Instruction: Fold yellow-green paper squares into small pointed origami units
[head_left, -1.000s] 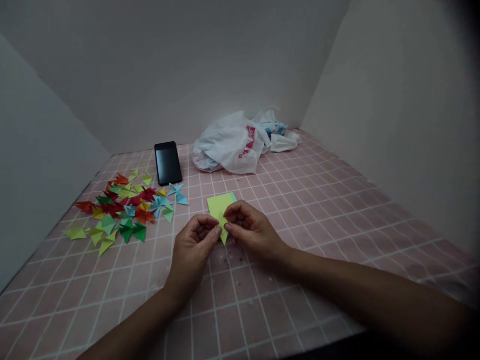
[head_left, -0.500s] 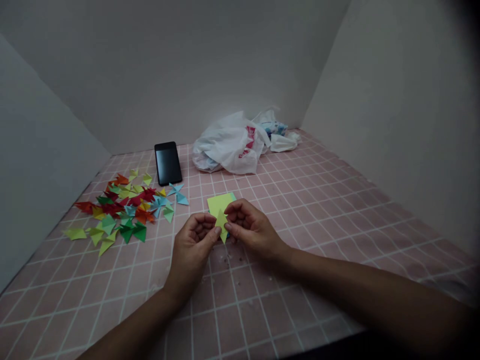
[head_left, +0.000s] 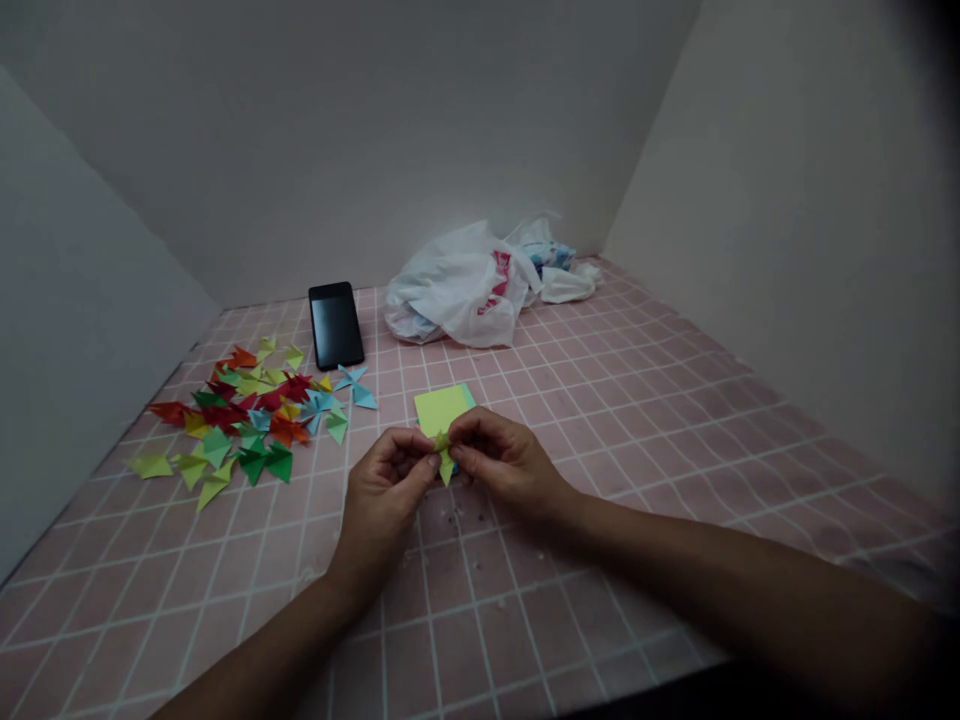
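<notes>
My left hand [head_left: 386, 490] and my right hand [head_left: 499, 458] meet just above the pink tiled table [head_left: 600, 420], both pinching a small folded piece of yellow-green paper [head_left: 443, 455] between fingertips. Its lower tip pokes out below my fingers. Right behind it lies a small stack of square paper sheets [head_left: 442, 405], yellow-green on top with a blue edge showing. To the left a pile of folded paper shapes [head_left: 247, 415] in red, green, yellow and blue is spread over the table.
A black phone [head_left: 335, 325] lies screen up behind the pile. A crumpled white plastic bag [head_left: 465, 285] with red print sits at the back, more wrapped things beside it. Grey walls close the table on the left, back and right.
The folded paper has been worked between my fingertips: its upper point, visible half a second ago, is now pressed down between both hands. My hands stay in the same place.
</notes>
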